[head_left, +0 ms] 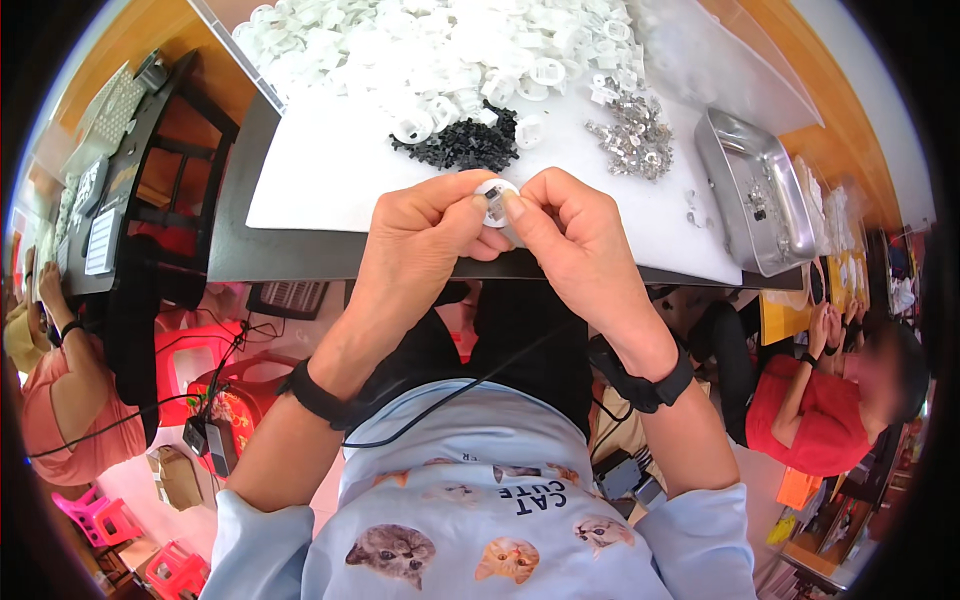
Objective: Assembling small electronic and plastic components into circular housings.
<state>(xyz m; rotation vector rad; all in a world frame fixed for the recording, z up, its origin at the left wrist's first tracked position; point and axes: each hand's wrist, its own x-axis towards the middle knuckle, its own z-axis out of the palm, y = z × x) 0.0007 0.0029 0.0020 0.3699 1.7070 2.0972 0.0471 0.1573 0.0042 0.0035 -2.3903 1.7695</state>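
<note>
Close to my body, at the near edge of the work surface, both hands pinch a small white round plastic part [497, 186] with a black piece and some metal set in it. My left hand [425, 225] grips its left side between thumb and fingers. From the right, my right hand [575, 235] presses its thumb on the part's face. Just beyond my hands lies a heap of tiny black plastic pieces [465, 147]. Small metal clips [637, 138] are piled farther right. A large mound of white plastic parts [430, 55] fills the far side.
A white sheet [320, 185] covers much of the dark table [285, 258]. To the right stands a shiny metal tray [775, 225] with a few small pieces inside. A black cable [480, 380] crosses my lap. Other people sit left and right, one in a red shirt [810, 415].
</note>
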